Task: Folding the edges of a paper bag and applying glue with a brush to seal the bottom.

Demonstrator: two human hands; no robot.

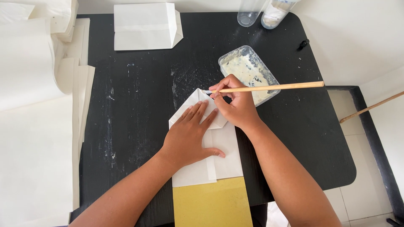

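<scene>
Head view, we note right hand point(235, 103) pinching wooden brush point(269, 88), long axis left-right, bristle tip pointing left, left hand point(189, 134) spread flat on folded white paper point(225, 155).

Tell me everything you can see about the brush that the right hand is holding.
The brush has a long, thin, pale wooden handle lying almost level, its far end pointing right over the plastic glue tray. The right hand pinches it near the head. Its small tip rests on the top fold of the white paper bag, which the left hand presses flat.
</scene>
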